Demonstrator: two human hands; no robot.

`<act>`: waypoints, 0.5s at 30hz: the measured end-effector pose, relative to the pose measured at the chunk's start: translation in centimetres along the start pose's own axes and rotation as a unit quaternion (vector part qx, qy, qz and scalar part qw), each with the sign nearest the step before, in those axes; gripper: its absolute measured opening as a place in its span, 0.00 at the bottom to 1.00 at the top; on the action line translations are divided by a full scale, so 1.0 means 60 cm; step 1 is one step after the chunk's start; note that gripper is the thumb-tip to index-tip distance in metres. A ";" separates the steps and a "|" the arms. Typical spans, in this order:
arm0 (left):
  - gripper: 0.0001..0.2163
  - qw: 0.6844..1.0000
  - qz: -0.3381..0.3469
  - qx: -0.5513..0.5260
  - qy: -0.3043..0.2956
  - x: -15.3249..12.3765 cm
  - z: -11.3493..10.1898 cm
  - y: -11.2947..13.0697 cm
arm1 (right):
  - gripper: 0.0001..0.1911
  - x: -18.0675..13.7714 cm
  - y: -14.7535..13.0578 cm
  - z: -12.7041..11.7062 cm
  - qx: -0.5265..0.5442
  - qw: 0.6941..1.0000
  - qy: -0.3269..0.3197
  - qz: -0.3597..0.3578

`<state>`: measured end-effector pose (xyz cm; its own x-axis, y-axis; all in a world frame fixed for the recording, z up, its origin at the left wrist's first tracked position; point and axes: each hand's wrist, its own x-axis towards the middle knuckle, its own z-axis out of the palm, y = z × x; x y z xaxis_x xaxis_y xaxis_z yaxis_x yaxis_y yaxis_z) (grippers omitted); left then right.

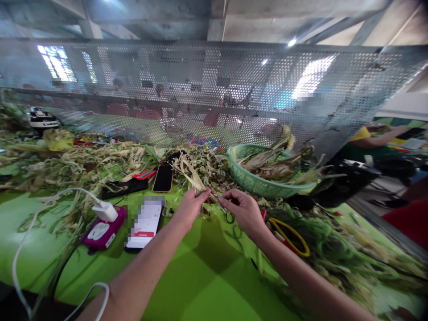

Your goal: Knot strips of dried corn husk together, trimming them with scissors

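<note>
Pinching a pale dried husk bundle (191,171) mid-frame, the left hand (190,208) is steadying it above the green table (207,281), while the right hand (241,208) is nipping its near end! It's looking part-worked, far strips splaying loose; more husks (267,166) are filling the green basket (267,188) right of centre, apparently awaiting work.

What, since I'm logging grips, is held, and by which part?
Left hand: dried husk strips, gripped below their loose far ends. Right hand: hold cannot be told.
</note>
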<state>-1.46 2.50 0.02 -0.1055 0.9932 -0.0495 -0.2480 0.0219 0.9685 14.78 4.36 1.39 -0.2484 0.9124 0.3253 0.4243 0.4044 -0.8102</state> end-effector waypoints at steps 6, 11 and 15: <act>0.17 0.998 0.000 0.058 0.004 0.001 -0.002 -0.004 | 0.12 -0.004 -0.003 0.001 0.016 1.000 -0.008 0.017; 0.16 0.998 -0.006 0.066 0.005 0.000 -0.001 -0.004 | 0.13 -0.003 -0.002 0.003 0.041 0.998 -0.028 0.035; 0.16 0.998 0.008 0.065 -0.002 0.000 -0.001 -0.002 | 0.13 -0.003 -0.005 0.004 0.075 0.995 -0.043 0.053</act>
<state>-1.46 2.50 -0.13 -0.1048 0.9939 -0.0341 -0.1202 0.0214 0.9925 14.51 4.04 1.46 -0.2856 0.9380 0.1962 0.3184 0.2860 -0.9038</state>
